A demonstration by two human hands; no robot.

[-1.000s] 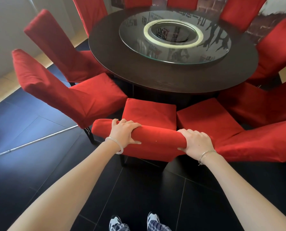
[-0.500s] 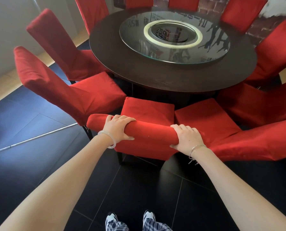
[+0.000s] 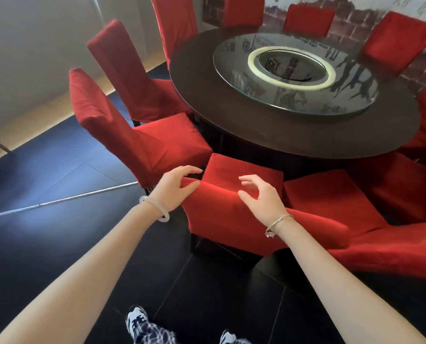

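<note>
lying beneath hands [image 3: 173, 189] [image 3: 262, 198] (loose): chair back [image 3: 219, 214]

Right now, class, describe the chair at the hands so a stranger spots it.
Find the round dark table ringed by red-covered chairs. On its near side stands the chair seen from behind. Only it has the left hand and right hand at its backrest.

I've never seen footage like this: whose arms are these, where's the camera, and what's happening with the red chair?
The camera is worn on a person's head, looking down at their own bare arms. The left hand and right hand are both open over the backrest of a red-covered chair; the left thumb seems to touch the fabric, but nothing is gripped. The chair stands at a dark round table carrying a glass turntable, with more red chairs around it.
</note>
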